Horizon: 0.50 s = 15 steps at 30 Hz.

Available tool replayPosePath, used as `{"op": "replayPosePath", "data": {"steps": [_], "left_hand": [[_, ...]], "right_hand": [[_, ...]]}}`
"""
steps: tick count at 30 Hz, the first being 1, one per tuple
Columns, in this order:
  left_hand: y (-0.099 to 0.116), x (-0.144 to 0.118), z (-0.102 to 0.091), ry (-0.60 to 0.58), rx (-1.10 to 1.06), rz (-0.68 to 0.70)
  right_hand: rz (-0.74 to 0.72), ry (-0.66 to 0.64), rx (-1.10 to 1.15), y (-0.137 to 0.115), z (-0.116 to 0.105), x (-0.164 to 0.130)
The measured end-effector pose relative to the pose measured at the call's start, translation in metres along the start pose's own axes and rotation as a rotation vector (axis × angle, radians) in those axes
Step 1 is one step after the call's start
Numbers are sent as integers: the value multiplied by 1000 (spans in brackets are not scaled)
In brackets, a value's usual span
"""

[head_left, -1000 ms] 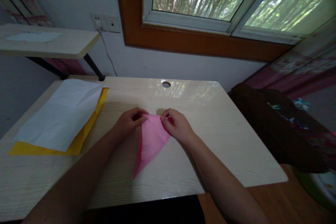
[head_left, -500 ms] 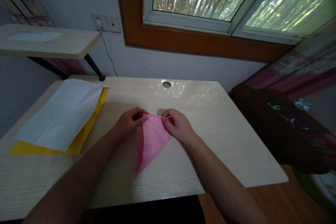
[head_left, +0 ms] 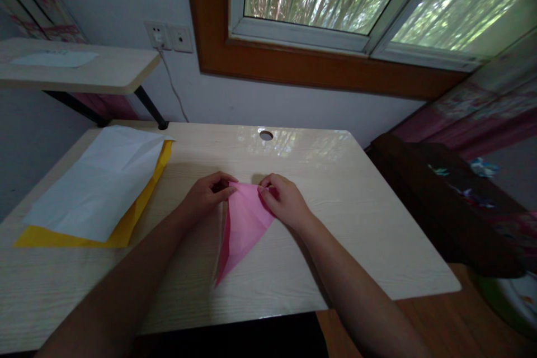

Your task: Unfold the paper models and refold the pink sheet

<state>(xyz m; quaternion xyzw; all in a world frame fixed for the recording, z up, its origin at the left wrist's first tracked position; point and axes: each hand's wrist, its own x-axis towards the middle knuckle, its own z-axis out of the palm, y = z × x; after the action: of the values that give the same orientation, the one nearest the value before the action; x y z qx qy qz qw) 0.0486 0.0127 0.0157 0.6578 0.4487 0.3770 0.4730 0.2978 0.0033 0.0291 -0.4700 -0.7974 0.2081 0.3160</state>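
A folded sheet of pink paper (head_left: pixel 247 218) is held between my two hands over the pale wooden desk (head_left: pixel 356 224). It forms a triangle whose point faces down toward the desk's front edge, and a darker pink fold shows along its left side. My left hand (head_left: pixel 212 190) pinches the upper left corner between thumb and fingers. At the upper right, my right hand (head_left: pixel 282 197) pinches the other corner, its fingertips curled partly behind the paper.
On the left of the desk, a white sheet (head_left: pixel 104 179) lies over a yellow sheet (head_left: pixel 126 229). A raised shelf (head_left: pixel 121 75) stands at the back left on black supports. A cable hole (head_left: pixel 265 135) is near the back edge, below the window (head_left: pixel 310 0).
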Motion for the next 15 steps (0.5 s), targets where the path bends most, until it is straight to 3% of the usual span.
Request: {"op": "replayPosePath", "data": {"steps": [15], "left_hand": [[-1, 0, -1, -15, -51, -15]], "right_hand": [[6, 19, 4, -1, 0, -1]]}}
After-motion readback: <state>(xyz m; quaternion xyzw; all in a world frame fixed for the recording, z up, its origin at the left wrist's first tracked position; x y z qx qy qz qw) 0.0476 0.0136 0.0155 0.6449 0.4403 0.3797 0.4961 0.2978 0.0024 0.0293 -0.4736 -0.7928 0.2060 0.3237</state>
